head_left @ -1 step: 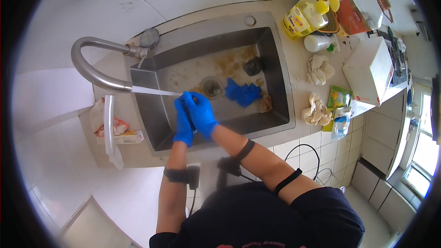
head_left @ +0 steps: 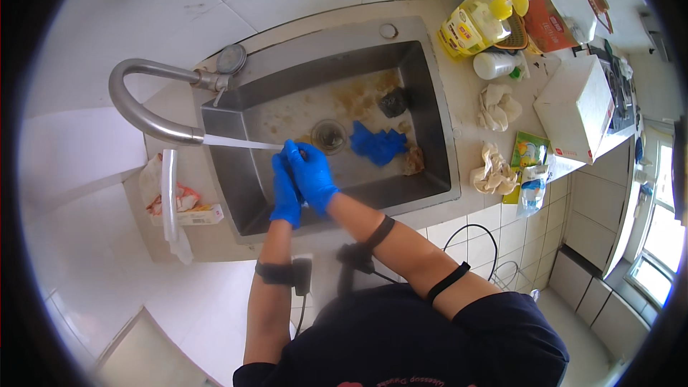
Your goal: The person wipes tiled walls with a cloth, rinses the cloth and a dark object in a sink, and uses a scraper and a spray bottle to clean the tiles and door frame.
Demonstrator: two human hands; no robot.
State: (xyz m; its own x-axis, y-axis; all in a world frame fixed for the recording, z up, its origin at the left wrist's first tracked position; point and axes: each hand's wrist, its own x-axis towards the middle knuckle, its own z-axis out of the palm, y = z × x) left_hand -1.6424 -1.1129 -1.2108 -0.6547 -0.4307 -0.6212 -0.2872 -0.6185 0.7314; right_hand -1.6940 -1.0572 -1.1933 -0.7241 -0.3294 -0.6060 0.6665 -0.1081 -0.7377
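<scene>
Both my hands wear blue gloves and are pressed together over the near left part of the steel sink (head_left: 330, 213). My left hand (head_left: 284, 197) is closed against my right hand (head_left: 314, 178), which wraps over it with bent fingers. Something small and dark shows between the fingers, too hidden to name. From the curved tap (head_left: 147, 115) a water stream (head_left: 240, 142) runs onto the fingertips. Beyond them is the round drain (head_left: 329, 136). A crumpled blue cloth or glove (head_left: 378, 145) lies right of the drain.
A dark scouring pad (head_left: 393, 103) and a brownish lump (head_left: 413, 160) lie at the sink's right. On the right counter stand a yellow soap pump bottle (head_left: 469, 29), a white bottle (head_left: 494, 65), crumpled cloths (head_left: 494, 170) and a white box (head_left: 575, 109). A small carton (head_left: 201, 215) sits at left.
My right fingers have shifted slightly against the left hand, baring a little more of the dark spot between them. The water still runs and everything else stays in place.
</scene>
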